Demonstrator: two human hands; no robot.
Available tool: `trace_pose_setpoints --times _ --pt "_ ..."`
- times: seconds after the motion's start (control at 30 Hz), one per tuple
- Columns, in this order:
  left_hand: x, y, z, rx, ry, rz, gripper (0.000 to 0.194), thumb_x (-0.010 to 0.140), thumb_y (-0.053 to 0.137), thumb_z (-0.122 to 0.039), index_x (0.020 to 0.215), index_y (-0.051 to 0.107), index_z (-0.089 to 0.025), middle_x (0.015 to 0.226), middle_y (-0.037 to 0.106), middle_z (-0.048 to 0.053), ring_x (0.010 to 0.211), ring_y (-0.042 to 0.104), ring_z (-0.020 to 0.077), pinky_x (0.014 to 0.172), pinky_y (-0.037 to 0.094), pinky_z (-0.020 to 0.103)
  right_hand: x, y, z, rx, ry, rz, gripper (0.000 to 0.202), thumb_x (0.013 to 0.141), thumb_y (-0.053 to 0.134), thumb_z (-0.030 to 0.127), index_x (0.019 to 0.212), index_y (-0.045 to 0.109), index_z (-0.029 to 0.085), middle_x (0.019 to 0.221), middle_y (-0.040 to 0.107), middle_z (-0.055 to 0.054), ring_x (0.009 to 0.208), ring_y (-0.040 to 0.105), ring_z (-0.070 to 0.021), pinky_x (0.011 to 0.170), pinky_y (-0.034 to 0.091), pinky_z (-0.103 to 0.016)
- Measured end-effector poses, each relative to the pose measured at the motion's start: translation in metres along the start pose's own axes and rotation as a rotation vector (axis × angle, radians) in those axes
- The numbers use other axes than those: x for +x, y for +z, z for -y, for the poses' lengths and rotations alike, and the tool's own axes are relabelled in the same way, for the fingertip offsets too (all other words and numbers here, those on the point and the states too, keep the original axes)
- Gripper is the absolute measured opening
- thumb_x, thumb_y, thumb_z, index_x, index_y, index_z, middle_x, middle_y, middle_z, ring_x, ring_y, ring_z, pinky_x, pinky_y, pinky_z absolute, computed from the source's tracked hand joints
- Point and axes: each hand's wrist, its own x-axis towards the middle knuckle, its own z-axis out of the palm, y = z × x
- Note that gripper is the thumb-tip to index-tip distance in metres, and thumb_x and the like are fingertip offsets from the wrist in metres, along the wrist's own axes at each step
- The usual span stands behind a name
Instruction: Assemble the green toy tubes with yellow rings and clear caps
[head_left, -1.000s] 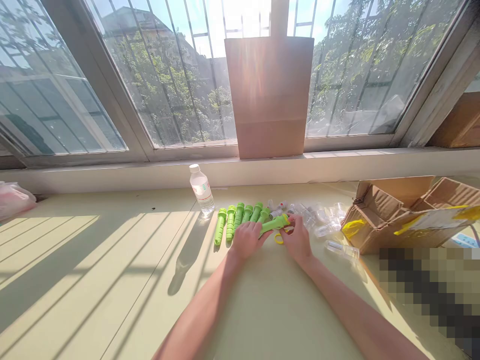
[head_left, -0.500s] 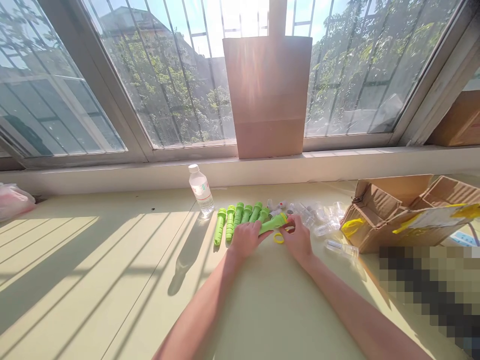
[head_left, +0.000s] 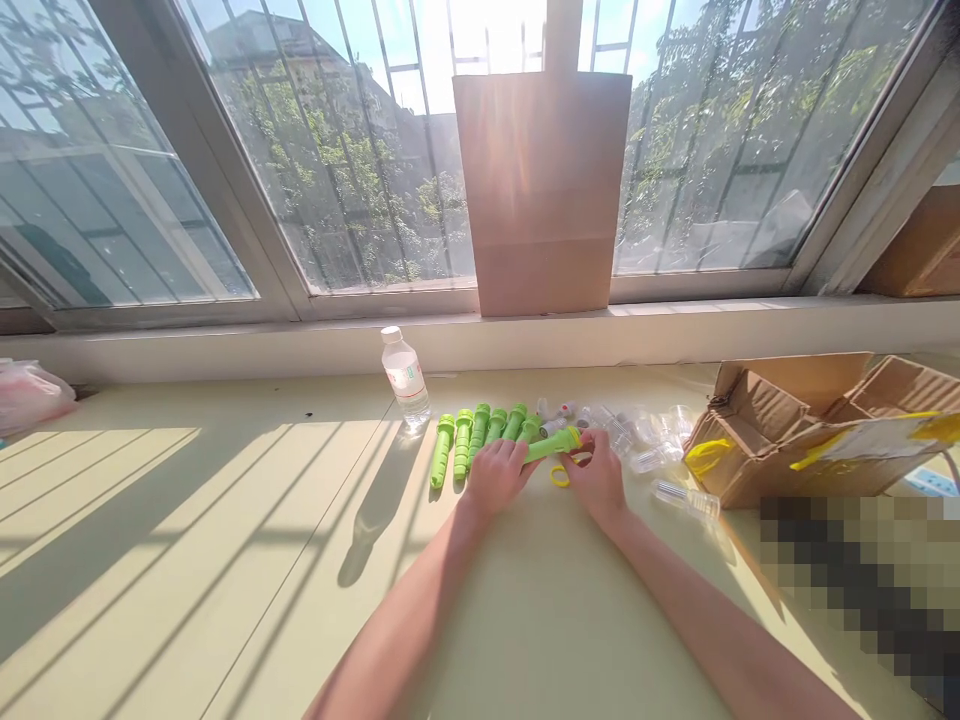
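Note:
A light-green plastic tube (head_left: 553,446) with a flared, yellowish end is held slanted above the table, that end up and to the right. My left hand (head_left: 496,476) is wrapped round its lower part. The fingers of my right hand (head_left: 598,474) are closed at the flared end; exactly what they pinch is partly hidden. Under the tube, between my hands, lies a yellow ring (head_left: 559,476). Several similar green tubes (head_left: 462,446) lie side by side just beyond my left hand. Small white and clear parts (head_left: 553,427) lie behind the held tube.
Clear plastic cups or sleeves (head_left: 651,450) are heaped right of my right hand, with one clear cylinder (head_left: 686,498) nearer. An opened cardboard box (head_left: 739,470) stands at the right. A water bottle (head_left: 406,382) stands behind the tubes. Upright cardboard (head_left: 544,200) leans against the window.
The view has shifted slightly. The held tube sits a little lower and flatter between my hands, and both hands keep their grip.

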Motion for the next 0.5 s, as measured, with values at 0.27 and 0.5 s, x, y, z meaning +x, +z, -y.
trace_pose_setpoints --times 0.27,0.5 --pt "0.0000 -0.0012 -0.0009 0.003 -0.017 -0.009 0.036 0.098 0.048 -0.050 0.084 0.065 -0.021 0.067 0.063 0.005 0.064 0.061 0.0208 0.056 0.037 0.032 -0.0012 -0.0004 0.0031 -0.003 -0.009 0.008 0.034 0.075 0.064 0.049 0.092 0.046 0.026 0.090 0.069 -0.004 0.069 0.068 -0.0224 0.064 0.057 -0.040" --pt "-0.0016 -0.0008 -0.0036 -0.002 -0.009 0.010 0.042 0.098 0.047 -0.051 0.074 0.063 -0.021 0.057 0.058 0.004 0.057 0.058 0.0194 0.054 0.036 0.031 -0.0008 -0.0009 0.0037 0.002 -0.023 0.011 0.032 0.075 0.063 0.047 0.093 0.047 0.026 0.095 0.070 -0.006 0.076 0.069 -0.0243 0.066 0.058 -0.042"
